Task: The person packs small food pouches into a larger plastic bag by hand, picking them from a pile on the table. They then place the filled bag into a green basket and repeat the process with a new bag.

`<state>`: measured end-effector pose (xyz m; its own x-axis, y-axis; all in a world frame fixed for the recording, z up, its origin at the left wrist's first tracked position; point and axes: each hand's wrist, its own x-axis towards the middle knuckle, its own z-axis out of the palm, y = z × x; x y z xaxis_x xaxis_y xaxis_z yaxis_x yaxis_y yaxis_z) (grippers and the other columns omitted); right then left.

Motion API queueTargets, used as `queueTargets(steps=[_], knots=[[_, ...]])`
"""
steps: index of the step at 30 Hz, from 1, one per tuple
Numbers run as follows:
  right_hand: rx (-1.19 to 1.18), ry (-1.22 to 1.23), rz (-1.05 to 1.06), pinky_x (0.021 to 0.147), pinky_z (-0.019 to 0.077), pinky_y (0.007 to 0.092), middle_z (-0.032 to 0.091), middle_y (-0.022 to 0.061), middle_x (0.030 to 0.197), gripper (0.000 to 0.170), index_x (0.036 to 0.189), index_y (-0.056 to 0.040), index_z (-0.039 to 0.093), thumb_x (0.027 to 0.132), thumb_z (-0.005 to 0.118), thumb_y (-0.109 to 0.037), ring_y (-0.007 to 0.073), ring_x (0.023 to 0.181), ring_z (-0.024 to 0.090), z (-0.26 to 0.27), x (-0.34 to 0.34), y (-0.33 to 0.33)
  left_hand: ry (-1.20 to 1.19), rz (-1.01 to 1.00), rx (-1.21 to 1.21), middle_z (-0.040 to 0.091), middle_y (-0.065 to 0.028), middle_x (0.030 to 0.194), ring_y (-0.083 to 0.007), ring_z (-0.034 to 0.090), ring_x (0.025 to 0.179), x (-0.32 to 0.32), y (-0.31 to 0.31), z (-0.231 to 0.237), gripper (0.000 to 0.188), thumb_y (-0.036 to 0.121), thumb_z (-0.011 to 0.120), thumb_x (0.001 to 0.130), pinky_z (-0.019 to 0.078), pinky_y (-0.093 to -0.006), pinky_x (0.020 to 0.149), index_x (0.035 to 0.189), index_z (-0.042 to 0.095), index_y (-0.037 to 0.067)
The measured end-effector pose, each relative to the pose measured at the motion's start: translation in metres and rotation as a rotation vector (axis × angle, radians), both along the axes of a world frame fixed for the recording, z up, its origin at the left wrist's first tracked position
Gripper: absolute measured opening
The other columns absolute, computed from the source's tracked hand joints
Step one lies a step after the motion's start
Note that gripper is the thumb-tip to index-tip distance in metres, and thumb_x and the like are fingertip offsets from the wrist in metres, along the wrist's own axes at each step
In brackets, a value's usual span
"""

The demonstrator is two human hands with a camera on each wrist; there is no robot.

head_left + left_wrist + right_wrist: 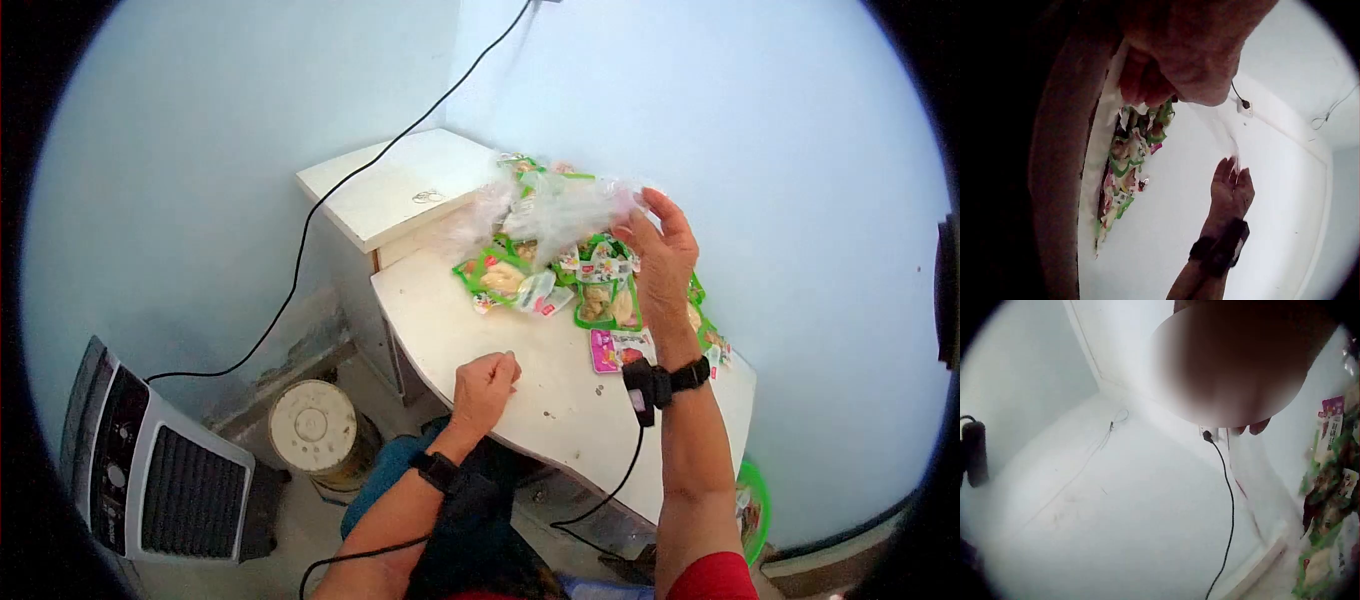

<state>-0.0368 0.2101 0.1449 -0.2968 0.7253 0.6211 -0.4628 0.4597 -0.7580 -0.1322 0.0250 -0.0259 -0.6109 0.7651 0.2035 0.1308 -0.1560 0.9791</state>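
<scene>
My right hand (662, 250) is raised above the back of the table and pinches a clear plastic bag (570, 212) by its edge. Blurred and thin, the bag stretches leftward over a heap of green-edged snack packets (608, 300). In the left wrist view, the bag (1225, 128) rises from the fingertips of that hand (1232, 187) against the wall. My left hand (485, 390) is at the table's front edge with its fingers curled in, and nothing shows in it. A pink and white packet (620, 350) lies just left of my right wrist.
The white table (480, 345) adjoins a higher white cabinet top (400, 185), which has a small wire loop on it. A black cord (300, 255) runs down to a grey air cooler (190, 490). A lidded bucket (312, 425) stands on the floor, and a green basket (762, 500) stands at right.
</scene>
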Motion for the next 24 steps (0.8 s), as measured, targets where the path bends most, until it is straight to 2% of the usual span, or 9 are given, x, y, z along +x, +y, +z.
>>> queueTargets(steps=[3,4,7,8,12,15,18,21,24], knots=[[-0.127,0.005,0.191,0.075,0.0586,0.0314,0.063,0.0057,0.109,0.025,0.117,-0.0023,0.057,0.092,0.063,-0.005,0.0159,0.089,0.066,-0.023,0.047,0.001,-0.118,0.011,0.037,0.064,-0.0061,0.074,-0.0099,0.057,0.064,0.001,0.004,-0.007,0.037,0.023,0.051,0.1,0.0506,-0.0262,0.059,0.079,0.064,-0.004],[-0.239,0.006,0.195,0.076,0.059,0.0321,0.063,0.0049,0.105,0.021,0.111,-0.003,0.058,0.09,0.06,0.0,0.0155,0.088,0.066,-0.022,0.058,-0.019,-0.06,-0.043,0.028,0.065,-0.0078,0.079,-0.0115,0.06,0.067,-0.004,0.003,-0.01,0.037,0.027,0.046,0.102,0.0531,-0.0267,0.063,0.094,0.066,-0.004],[-0.413,-0.051,0.222,0.075,0.0599,0.0327,0.062,0.0048,0.109,0.027,0.113,-0.0036,0.057,0.086,0.057,0.004,0.0158,0.089,0.066,-0.057,0.087,-0.03,-0.161,-0.007,0.098,0.066,-0.0084,0.08,-0.0117,0.061,0.07,-0.001,-0.001,-0.002,0.043,0.035,0.047,0.103,0.0535,-0.0268,0.065,0.108,0.066,-0.003],[-0.436,-0.137,0.217,0.072,0.0611,0.0346,0.061,0.0046,0.113,0.033,0.115,-0.0047,0.055,0.083,0.055,0.006,0.0168,0.09,0.066,-0.07,0.096,-0.031,-0.139,-0.028,0.067,0.067,-0.0096,0.084,-0.0125,0.062,0.073,-0.004,-0.001,-0.004,0.048,0.039,0.045,0.103,0.0537,-0.0268,0.068,0.12,0.061,-0.003],[-0.558,-0.099,0.284,0.072,0.0621,0.0375,0.059,0.0046,0.117,0.038,0.117,-0.0055,0.054,0.082,0.052,0.009,0.0184,0.092,0.067,-0.114,0.119,-0.029,-0.128,-0.134,0.068,0.068,-0.0091,0.094,-0.0134,0.062,0.079,-0.007,-0.002,-0.008,0.049,0.039,0.043,0.104,0.0534,-0.0273,0.075,0.118,0.063,-0.003],[-0.614,-0.053,0.294,0.074,0.0623,0.0395,0.059,0.0051,0.118,0.041,0.118,-0.0051,0.054,0.081,0.048,0.011,0.0192,0.093,0.066,-0.13,0.12,-0.027,-0.031,-0.198,0.08,0.067,-0.0068,0.096,-0.0125,0.06,0.08,-0.01,-0.005,-0.013,0.052,0.042,0.043,0.103,0.0518,-0.0259,0.075,0.116,0.065,-0.003],[-0.627,-0.087,0.3,0.074,0.0605,0.0346,0.061,0.0044,0.116,0.044,0.119,-0.0051,0.054,0.08,0.047,0.012,0.0175,0.094,0.065,-0.131,0.122,-0.026,0.005,-0.171,0.009,0.066,-0.0048,0.093,-0.0107,0.058,0.08,-0.01,-0.002,-0.011,0.048,0.04,0.052,0.1,0.0494,-0.0242,0.072,0.114,0.066,-0.003],[-0.603,0.026,0.395,0.069,0.0549,0.0263,0.062,0.0031,0.111,0.046,0.118,-0.0056,0.055,0.078,0.046,0.013,0.0136,0.092,0.064,-0.132,0.125,-0.023,0.153,-0.159,-0.169,0.068,-0.0065,0.104,-0.0118,0.061,0.087,-0.002,0.001,-0.002,0.041,0.034,0.057,0.099,0.0489,-0.0274,0.077,0.117,0.065,-0.002],[-0.568,-0.044,0.37,0.06,0.0456,0.0211,0.063,0.0018,0.108,0.048,0.118,-0.0065,0.056,0.076,0.045,0.012,0.009,0.087,0.061,-0.129,0.13,-0.026,0.243,-0.133,-0.245,0.067,-0.005,0.085,-0.0138,0.056,0.076,0.014,0.004,0.009,0.031,0.026,0.072,0.088,0.0466,-0.0269,0.07,0.107,0.07,0.001]])
